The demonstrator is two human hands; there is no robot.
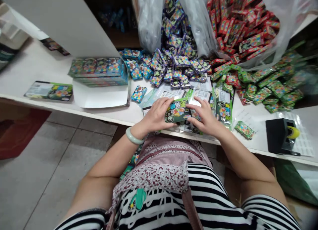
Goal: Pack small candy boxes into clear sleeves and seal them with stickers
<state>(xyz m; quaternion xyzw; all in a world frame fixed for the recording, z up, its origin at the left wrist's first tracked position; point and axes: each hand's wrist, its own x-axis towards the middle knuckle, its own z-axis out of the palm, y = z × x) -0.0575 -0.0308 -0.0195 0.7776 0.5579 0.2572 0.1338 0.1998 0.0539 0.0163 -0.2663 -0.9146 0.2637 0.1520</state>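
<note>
My left hand (157,116), with a pale green bangle (134,136) at its wrist, is closed around the left end of a flat black and green printed packet (177,111). At the packet's right end, the thumb and fingers of my right hand (202,116) grip its edge. Beneath both hands lie several printed cards in clear plastic sleeves, partly covered. Another black and green sleeve (223,107) lies just right of my right hand. A small blue box (138,93) is up and left of my left hand.
Purple boxes (174,64) spill from a plastic bag at the back, beside bagged red boxes (248,31) and piled green ones (278,87). An open white carton (101,97) holds rows of boxes. A black tape dispenser (278,135) stands right, near the table's front edge.
</note>
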